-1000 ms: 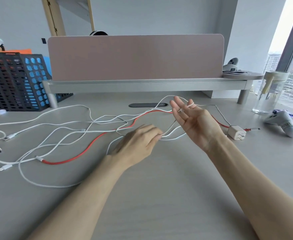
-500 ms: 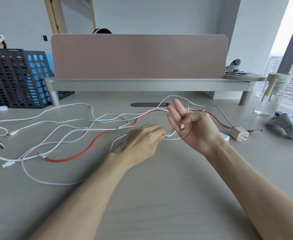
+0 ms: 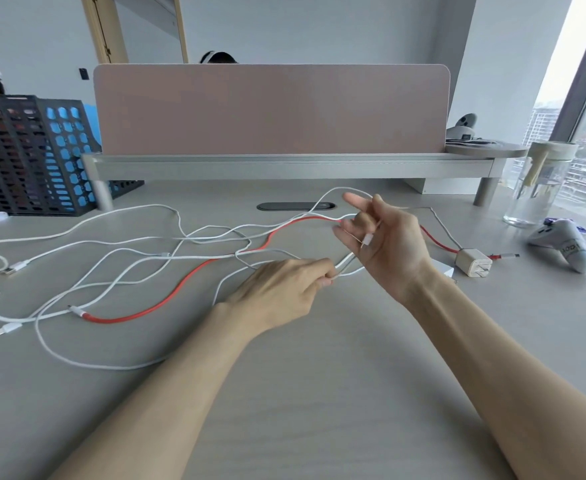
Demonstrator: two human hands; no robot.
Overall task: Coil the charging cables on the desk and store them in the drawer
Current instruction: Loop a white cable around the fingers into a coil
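Several white charging cables (image 3: 118, 252) lie tangled across the grey desk (image 3: 319, 393), and a red cable (image 3: 177, 289) crosses them from lower left to right. My right hand (image 3: 385, 247) is raised palm toward me, its fingers curled round a white cable whose plug end (image 3: 366, 241) lies against the palm. Just below it, my left hand (image 3: 284, 289) pinches the same white cable at its fingertips. A white wall charger (image 3: 473, 266) sits on the desk to the right of my right hand. No drawer is in view.
A pink divider on a grey shelf (image 3: 284, 164) runs along the back. Black and blue mesh file trays (image 3: 32, 154) stand at the left. A clear water bottle (image 3: 541, 188) and a grey game controller (image 3: 565, 244) sit at the right. Loose plugs (image 3: 7, 329) lie near the left edge.
My right hand has gone from flat and open to curled round the white cable. My left hand has kept its pinch below it.
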